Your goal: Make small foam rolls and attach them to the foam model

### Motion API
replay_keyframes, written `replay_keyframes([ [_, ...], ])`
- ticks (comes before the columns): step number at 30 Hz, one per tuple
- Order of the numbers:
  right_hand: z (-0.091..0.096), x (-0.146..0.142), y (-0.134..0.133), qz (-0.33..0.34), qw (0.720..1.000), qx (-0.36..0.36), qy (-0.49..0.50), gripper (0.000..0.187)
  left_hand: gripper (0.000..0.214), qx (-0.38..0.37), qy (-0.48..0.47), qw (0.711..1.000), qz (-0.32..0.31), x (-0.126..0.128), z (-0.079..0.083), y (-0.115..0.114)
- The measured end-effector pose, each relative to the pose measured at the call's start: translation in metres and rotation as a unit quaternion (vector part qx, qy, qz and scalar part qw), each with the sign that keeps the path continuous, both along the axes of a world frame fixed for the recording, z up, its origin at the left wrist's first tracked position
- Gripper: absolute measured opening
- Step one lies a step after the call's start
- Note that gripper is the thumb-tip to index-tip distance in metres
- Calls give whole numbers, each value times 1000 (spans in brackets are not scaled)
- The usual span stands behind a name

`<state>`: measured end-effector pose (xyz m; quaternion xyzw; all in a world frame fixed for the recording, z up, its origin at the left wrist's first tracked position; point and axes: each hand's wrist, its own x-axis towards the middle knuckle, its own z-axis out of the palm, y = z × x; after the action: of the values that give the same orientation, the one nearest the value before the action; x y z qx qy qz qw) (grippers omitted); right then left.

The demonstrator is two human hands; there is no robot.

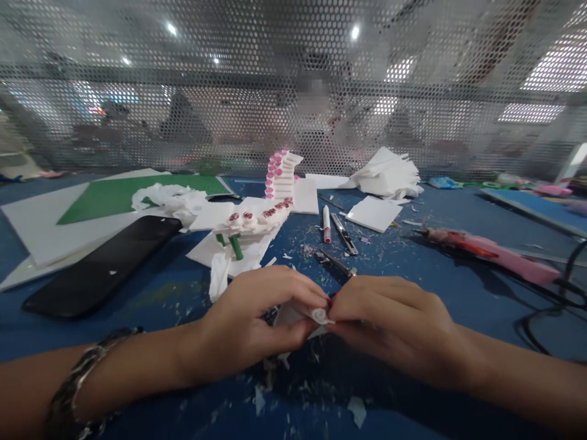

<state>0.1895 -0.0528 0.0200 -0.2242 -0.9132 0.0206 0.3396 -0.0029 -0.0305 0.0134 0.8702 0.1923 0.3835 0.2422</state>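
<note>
My left hand (257, 318) and my right hand (389, 324) meet fingertip to fingertip low in the middle of the view. Between them they pinch a small rolled piece of white foam (317, 315), with a white strip trailing under the left fingers. Both hands have their fingers closed on it. A bracelet (76, 382) sits on my left wrist. Just beyond the hands lie a small metal tool (337, 263), a craft knife (343, 233) and a white marker with a pink cap (326, 223).
A black phone (103, 264) lies at the left on the blue table (183, 293). White and green foam sheets (114, 194), a white foam model with pink rolls (279, 177), foam offcuts (387, 174), a pink glue gun (486, 250) with cable. A perforated screen stands behind; scraps litter the table.
</note>
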Motion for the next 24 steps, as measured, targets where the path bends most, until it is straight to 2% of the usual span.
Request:
replay_keyframes([
  [6, 2, 2, 1, 31, 997, 51, -49, 8, 11, 40, 4, 999, -3, -2, 0, 5],
  [8, 4, 2, 2, 49, 995, 68, -59, 11, 10, 96, 10, 995, -13, -4, 0, 10],
  [10, 10, 5, 3, 48, 995, 74, -47, 13, 9, 200, 25, 979, -27, -8, -2, 16],
  [12, 22, 14, 4, -7, 997, 64, -33, 14, 10, 322, 52, 945, -26, -11, -3, 23],
  [14, 39, 32, 7, -139, 986, 40, -79, 18, 15, 412, 84, 907, -16, -14, -4, 28],
  [16, 55, 55, 10, -288, 941, 11, -177, 23, 21, 462, 110, 880, -12, -16, -6, 30],
  [17, 60, 69, 12, -391, 892, -5, -227, 26, 23, 475, 119, 872, -10, -17, -6, 30],
  [18, 64, 82, 13, -509, 818, -27, -265, 31, 24, 481, 125, 868, -6, -16, -7, 30],
  [19, 65, 96, 15, -597, 745, -57, -292, 36, 23, 482, 132, 866, -3, -16, -7, 29],
  [20, 64, 110, 16, -640, 702, -78, -302, 40, 23, 481, 139, 865, 0, -15, -7, 28],
  [21, 60, 125, 18, -669, 674, -113, -293, 42, 22, 480, 147, 865, 1, -15, -7, 27],
  [22, 55, 139, 19, -670, 670, -149, -282, 42, 21, 477, 154, 865, 2, -14, -7, 27],
  [23, 48, 153, 21, -636, 693, -197, -276, 41, 21, 473, 159, 866, 2, -13, -7, 26],
  [24, 41, 166, 22, -600, 730, -205, -255, 40, 22, 468, 159, 869, 4, -12, -8, 26],
])
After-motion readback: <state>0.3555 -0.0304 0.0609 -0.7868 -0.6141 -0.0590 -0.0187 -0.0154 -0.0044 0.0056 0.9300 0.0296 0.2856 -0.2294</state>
